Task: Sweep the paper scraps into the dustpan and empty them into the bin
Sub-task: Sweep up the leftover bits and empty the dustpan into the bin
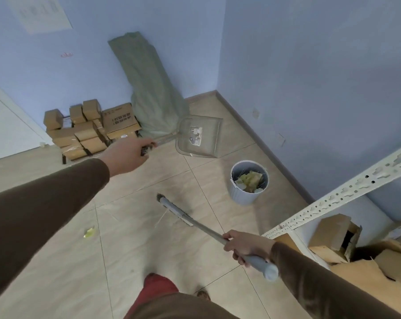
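Two hands are at work, both in brown sleeves; the left hand (128, 155) is stretched forward with its fingers curled round the dark grip of a clear plastic dustpan (198, 138), which hangs raised off the floor just beyond that hand, its tray tilted and carrying a few pale paper scraps (196, 134); the right hand (246, 246) is wrapped round the grey metal handle of a broom (175, 211), low and nearer the body, and the broom's narrow grey head rests on the beige floor tiles (148, 249) ahead of that hand, between the two arms. A round white ribbed plastic bin (246, 188) stands on the floor ahead of the right hand and below the dustpan (already holding yellowish crumpled paper), close to the blue wall (310, 77); one small yellow-green scrap (89, 232) lies on the tiles under the left forearm, well apart from the broom head. Beyond the left hand, stacked brown cardboard boxes (86, 130) and a slumped green woven sack (148, 88) sit against the wall; a white perforated metal shelf frame (347, 192) and torn open cartons (356, 254) lie to the right of the right hand.
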